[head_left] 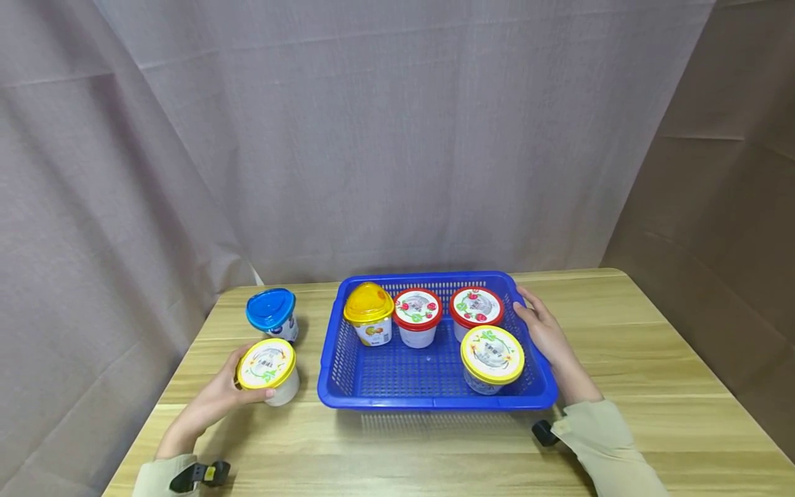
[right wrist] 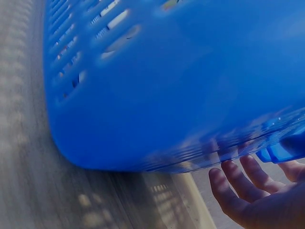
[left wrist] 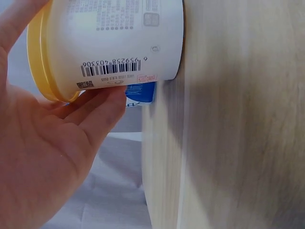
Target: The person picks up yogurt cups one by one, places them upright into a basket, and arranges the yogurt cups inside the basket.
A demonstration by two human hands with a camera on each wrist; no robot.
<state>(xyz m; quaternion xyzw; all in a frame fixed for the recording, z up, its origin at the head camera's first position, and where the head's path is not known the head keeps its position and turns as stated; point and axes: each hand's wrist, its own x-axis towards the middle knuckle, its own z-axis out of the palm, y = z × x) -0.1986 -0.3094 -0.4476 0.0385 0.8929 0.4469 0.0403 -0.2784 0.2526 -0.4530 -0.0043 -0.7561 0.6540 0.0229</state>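
A round yellow-lidded tub (head_left: 270,370) with a printed barcode stands nearly upright over the table's left part; whether its base touches the wood I cannot tell. The left hand (head_left: 225,388) grips it from the side, thumb and fingers curled round it. Just behind is a blue-lidded tub (head_left: 272,314). To the right, the right hand (head_left: 548,338) holds the side rim of a blue plastic basket (head_left: 435,402), fingers slightly spread outside its wall. Inside stand a domed yellow-lidded tub (head_left: 370,316), two red-lidded tubs (head_left: 418,317) and another round yellow-lidded one. A grey curtain (head_left: 397,138) hangs behind the wood-grain table (head_left: 397,459).
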